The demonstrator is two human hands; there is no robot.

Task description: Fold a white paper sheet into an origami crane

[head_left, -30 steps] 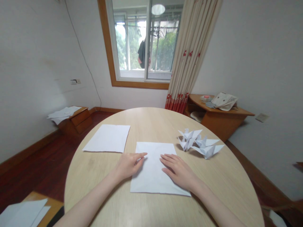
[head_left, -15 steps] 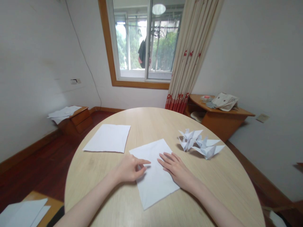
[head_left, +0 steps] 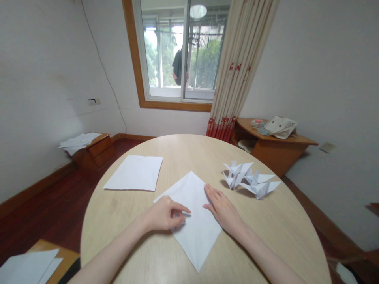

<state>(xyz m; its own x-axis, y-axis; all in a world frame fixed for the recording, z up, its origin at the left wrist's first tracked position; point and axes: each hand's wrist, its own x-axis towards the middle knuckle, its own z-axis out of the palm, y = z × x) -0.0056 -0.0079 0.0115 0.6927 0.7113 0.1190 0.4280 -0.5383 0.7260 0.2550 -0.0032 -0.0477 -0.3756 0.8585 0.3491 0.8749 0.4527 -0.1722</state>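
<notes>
A white sheet of paper [head_left: 197,244] lies on the round table in front of me, turned like a diamond with one corner toward me. Faint crease lines run across it. My left hand [head_left: 166,213] rests over its left part, the index finger stretched toward the middle and the other fingers curled beneath. Along the right edge of the sheet my right hand [head_left: 223,207] lies flat, thumb apart from the fingers. Neither hand grips the paper. Several folded paper cranes [head_left: 254,181] stand together beyond my right hand.
A stack of white square paper [head_left: 134,172] lies at the table's left. The round wooden table [head_left: 130,248] has its edge on all sides. More papers [head_left: 29,264] are on a low surface at lower left. A wooden desk [head_left: 275,146] with a cloth bag [head_left: 281,127] stands behind right.
The sheet has turned clockwise, its near corner swinging to the right and its far corner to the left. My right hand has shifted slightly to the right edge, fingers closer together.
</notes>
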